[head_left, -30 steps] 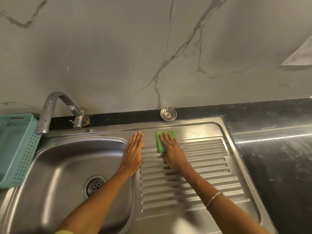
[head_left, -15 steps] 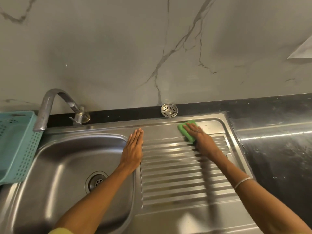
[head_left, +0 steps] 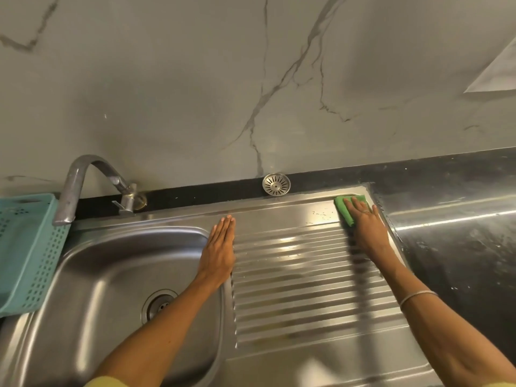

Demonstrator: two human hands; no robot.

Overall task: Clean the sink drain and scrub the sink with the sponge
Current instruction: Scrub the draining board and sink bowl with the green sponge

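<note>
A steel sink (head_left: 83, 275) has a bowl at the left with an open drain hole (head_left: 159, 304) and a ribbed drainboard (head_left: 304, 289) at the right. My right hand (head_left: 365, 227) presses a green sponge (head_left: 344, 208) flat on the drainboard's far right corner. My left hand (head_left: 219, 251) lies flat, fingers together, on the ridge between bowl and drainboard, holding nothing. The round metal drain strainer (head_left: 276, 184) stands propped against the wall behind the sink.
A curved metal tap (head_left: 83, 180) reaches over the bowl's far left. A teal perforated basket (head_left: 25, 252) sits at the left edge. Black countertop (head_left: 452, 247) lies right of the sink. A grey marbled wall (head_left: 251, 79) rises behind.
My right hand has slid the sponge from the middle of the drainboard's far edge to its far right corner. My left hand has stayed in place.
</note>
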